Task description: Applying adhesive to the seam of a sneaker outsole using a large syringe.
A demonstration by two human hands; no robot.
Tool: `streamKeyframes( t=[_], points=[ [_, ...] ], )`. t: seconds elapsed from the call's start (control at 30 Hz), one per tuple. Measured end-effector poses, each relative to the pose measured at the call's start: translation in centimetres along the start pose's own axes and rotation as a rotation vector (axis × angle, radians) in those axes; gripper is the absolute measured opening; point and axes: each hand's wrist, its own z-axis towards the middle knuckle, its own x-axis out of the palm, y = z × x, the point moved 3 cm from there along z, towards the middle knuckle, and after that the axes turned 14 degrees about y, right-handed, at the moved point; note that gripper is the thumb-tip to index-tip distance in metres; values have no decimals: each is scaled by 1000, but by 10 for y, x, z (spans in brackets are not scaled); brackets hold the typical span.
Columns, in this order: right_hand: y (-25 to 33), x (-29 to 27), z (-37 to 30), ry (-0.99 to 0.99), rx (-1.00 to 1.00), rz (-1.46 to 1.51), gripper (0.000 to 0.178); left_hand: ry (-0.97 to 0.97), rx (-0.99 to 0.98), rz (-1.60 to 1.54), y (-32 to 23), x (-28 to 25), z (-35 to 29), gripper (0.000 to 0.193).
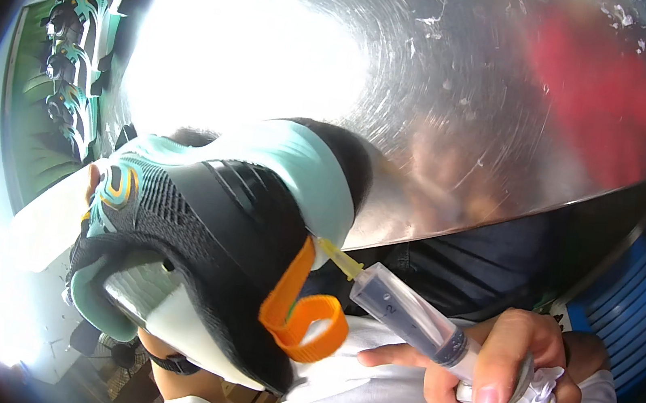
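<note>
A black and teal sports shoe (pixel 243 191), tilted on its side with its opening toward me, is held up over the near edge of the metal table. My left hand (pixel 93 183) grips it from behind; only a fingertip shows at the laces, and the rest is hidden. An orange strap loop (pixel 305 325) sticks out from the heel. In my right hand (pixel 504 372) is a clear syringe (pixel 406 310) with a yellow tip (pixel 340 258), which points at the heel beside the teal sole and seems to touch it. A crumpled white tissue (pixel 538 393) is tucked into the same hand.
The scratched metal tabletop (pixel 453 80) spreads ahead, with bright glare and a red reflection. Several similar shoes (pixel 76 30) stand in a row at the far left. Something blue and ribbed (pixel 638 284) is at the right, beyond the table edge.
</note>
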Motion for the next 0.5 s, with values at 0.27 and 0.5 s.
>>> streamKeyframes(
  t=[0.27, 0.5],
  points=[
    [-1, -15, -10, -68, 5, -207, 39, -34, -144, 0, 12, -3, -49, 39],
    [-3, -17, -8, -18, -64, -290, 38, 6, -227, 124, 8, 1, -72, 37]
  ],
)
